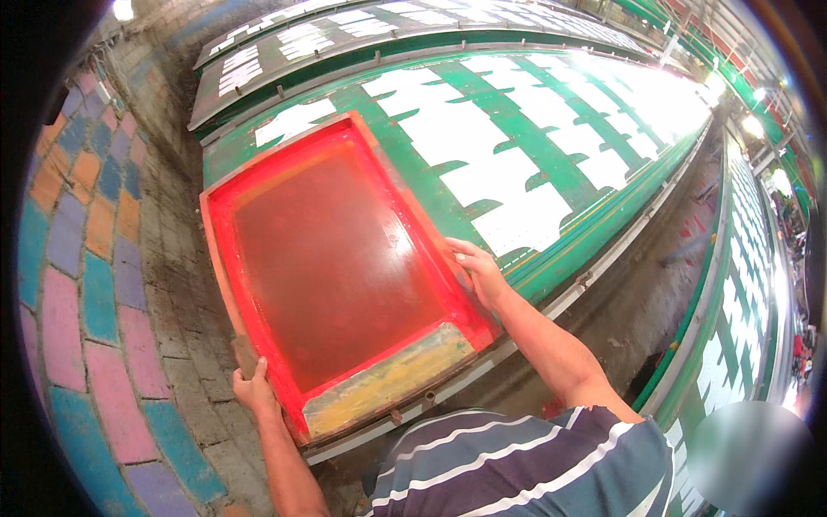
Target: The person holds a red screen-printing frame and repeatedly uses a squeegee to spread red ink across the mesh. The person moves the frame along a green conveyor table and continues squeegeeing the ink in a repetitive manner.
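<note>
Plainly, both hands have hold of a red framed screen [340,267], which lies aslant over the near left end of a long green counter [426,177]. The left hand [252,388] grips its left side near the close corner, the thumb up by a small brownish block [245,357] at the edge; the rest of its fingers are mostly tucked out of sight, so how far they reach underneath cannot be told. The right hand [482,274] grasps the opposite long side, its fingertips on the rim and the underside of its grip concealed. Glare washes over part of the dark reddish panel, and the frame's underside is hidden, so whether it rests on the counter or is held just above cannot be made out. A smeared yellow-grey strip [388,379] crosses its near end. White pieces [525,224] lie in rows along the green surface, their far ones bleached by light and one at the left partly covered by the frame. Painted blocks [112,379] at the left run off into the dark fisheye rim. A striped shirt [534,465] is cut off by the lower edge, and a blurred round patch [748,457] obscures the lower right corner.
</note>
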The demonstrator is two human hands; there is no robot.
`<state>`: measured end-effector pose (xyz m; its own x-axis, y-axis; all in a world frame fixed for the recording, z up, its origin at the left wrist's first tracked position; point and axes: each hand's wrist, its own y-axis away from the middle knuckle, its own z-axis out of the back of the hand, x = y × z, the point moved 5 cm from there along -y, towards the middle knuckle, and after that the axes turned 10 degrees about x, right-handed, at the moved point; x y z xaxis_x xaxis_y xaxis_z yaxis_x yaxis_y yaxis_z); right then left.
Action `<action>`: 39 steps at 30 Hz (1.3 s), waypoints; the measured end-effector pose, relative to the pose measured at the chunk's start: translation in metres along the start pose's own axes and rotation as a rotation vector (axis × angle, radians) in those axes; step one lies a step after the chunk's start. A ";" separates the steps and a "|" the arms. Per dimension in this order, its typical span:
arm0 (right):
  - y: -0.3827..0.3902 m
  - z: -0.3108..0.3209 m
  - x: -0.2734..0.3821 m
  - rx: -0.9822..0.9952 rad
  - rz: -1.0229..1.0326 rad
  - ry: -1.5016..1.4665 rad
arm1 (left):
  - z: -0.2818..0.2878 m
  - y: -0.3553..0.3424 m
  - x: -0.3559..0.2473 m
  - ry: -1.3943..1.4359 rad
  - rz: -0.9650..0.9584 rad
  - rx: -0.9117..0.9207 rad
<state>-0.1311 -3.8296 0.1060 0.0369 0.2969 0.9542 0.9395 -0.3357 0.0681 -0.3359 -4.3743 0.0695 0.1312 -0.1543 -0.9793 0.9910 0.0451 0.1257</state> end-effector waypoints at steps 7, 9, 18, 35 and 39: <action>0.001 0.026 -0.001 -0.022 -0.031 -0.043 | -0.025 0.011 0.000 0.034 0.003 0.012; 0.002 0.033 -0.001 -0.005 -0.031 -0.077 | -0.032 0.015 -0.003 0.004 -0.006 0.016; 0.025 0.072 -0.008 0.008 -0.080 0.126 | -0.042 0.031 -0.024 -0.076 -0.136 0.002; 0.164 -0.068 0.071 0.149 0.424 -0.113 | 0.028 -0.052 -0.097 0.216 -0.044 0.289; 0.219 -0.116 0.054 0.059 0.447 -0.261 | 0.038 -0.048 -0.106 0.263 -0.029 0.532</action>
<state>0.0373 -3.9911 0.2062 0.5151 0.3517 0.7816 0.8301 -0.4320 -0.3527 -0.3968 -4.3977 0.1731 0.1604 0.1053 -0.9814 0.8792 -0.4671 0.0936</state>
